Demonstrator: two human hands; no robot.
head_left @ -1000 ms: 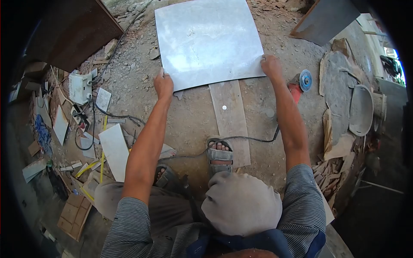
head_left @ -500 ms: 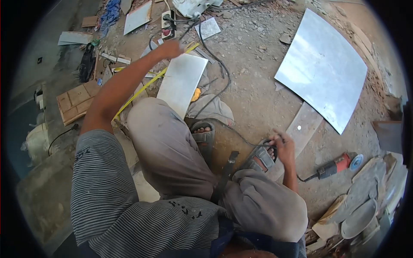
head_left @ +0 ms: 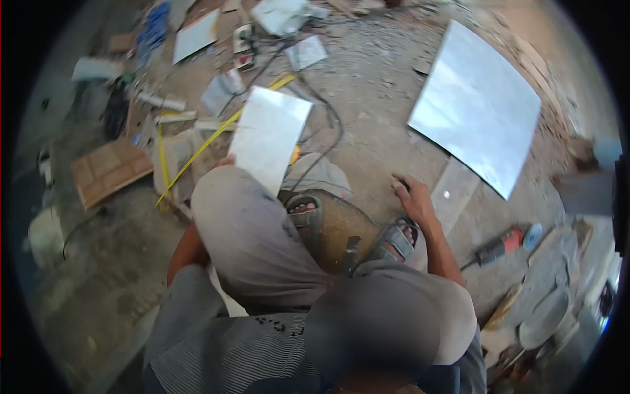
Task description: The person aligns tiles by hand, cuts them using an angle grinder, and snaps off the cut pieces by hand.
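Observation:
My left hand [head_left: 226, 160] is mostly hidden behind my left knee; only fingertips show, beside the lower left edge of a smaller white tile [head_left: 270, 134]. Whether it grips anything is hidden. My right hand [head_left: 412, 196] hovers near my right sandal with fingers apart, holding nothing. Beyond it, a large glossy tile [head_left: 478, 111] lies on the ground, its near corner over a narrow strip [head_left: 454, 190] with a small round white spot. A red and black angle grinder [head_left: 502, 246] lies to the right.
A yellow strap [head_left: 200, 157] and tile scraps lie left of the smaller tile. Black cable [head_left: 338, 125] runs across the dirt to my feet. A power strip [head_left: 243, 49] is at the upper left. Broken pieces and an oval stone-like slab [head_left: 546, 318] lie at lower right.
Both hands have let go of the large tile. My left hand swung left, then down behind my knee. My right hand came back near my sandal. The view has turned left.

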